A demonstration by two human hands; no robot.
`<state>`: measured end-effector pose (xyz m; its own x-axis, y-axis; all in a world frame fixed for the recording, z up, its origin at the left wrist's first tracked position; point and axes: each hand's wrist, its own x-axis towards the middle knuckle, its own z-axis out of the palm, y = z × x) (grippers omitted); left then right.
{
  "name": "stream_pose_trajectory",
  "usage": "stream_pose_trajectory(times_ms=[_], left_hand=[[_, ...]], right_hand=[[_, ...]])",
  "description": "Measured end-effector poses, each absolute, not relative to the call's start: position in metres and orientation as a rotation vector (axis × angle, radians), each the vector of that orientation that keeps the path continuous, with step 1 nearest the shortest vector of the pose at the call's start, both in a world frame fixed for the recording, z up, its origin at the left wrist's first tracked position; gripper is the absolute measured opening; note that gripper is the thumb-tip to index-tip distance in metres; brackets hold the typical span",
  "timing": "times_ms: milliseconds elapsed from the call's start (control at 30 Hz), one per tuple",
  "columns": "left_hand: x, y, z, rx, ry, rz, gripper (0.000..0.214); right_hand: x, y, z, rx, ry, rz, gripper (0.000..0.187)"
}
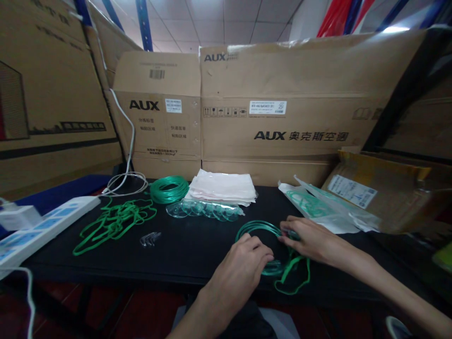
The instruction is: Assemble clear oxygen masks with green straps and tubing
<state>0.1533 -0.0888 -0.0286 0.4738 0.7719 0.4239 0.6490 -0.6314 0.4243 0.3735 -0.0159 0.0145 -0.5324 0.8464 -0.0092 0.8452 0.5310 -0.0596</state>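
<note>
A coil of clear green tubing (259,225) lies on the black table between my hands, near the front edge. My left hand (245,256) is closed on the left and front side of the coil, fingers curled and tips partly hidden. At the coil's right side my right hand (309,238) pinches the tubing; a clear plastic part seems to show by its fingers, but its kind is unclear. A green elastic strap (294,278) hangs in loose loops below the right hand, on the table near the coil.
Behind lie a second green tubing coil (169,189), stacked white bags (222,186) and a row of clear green masks (205,210). Left are tangled green straps (116,219), small clear tubes (150,239) and a power strip (45,230). Right are a filled bag (318,205) and a carton (381,183).
</note>
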Motion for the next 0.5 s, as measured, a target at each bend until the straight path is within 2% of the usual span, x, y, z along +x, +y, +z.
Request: stream_pose_trajectory(times_ms=[167,300,367,500], left_hand=[[0.141,-0.087,-0.020,2.301,1.584,1.039,0.020],[0.128,-0.085,-0.012,2.058,1.935,0.818,0.048],[0.123,-0.083,-0.011,2.049,1.934,0.723,0.044],[0.119,-0.081,-0.008,1.975,1.894,0.670,0.023]], right_hand=[[0.374,-0.015,0.010,-1.491,-2.672,0.138,0.008],[0.372,-0.018,0.009,-1.504,-2.656,0.139,0.006],[0.370,-0.023,0.009,-1.518,-2.655,0.157,0.007],[0.359,-0.039,0.011,-1.557,-2.628,0.148,0.011]])
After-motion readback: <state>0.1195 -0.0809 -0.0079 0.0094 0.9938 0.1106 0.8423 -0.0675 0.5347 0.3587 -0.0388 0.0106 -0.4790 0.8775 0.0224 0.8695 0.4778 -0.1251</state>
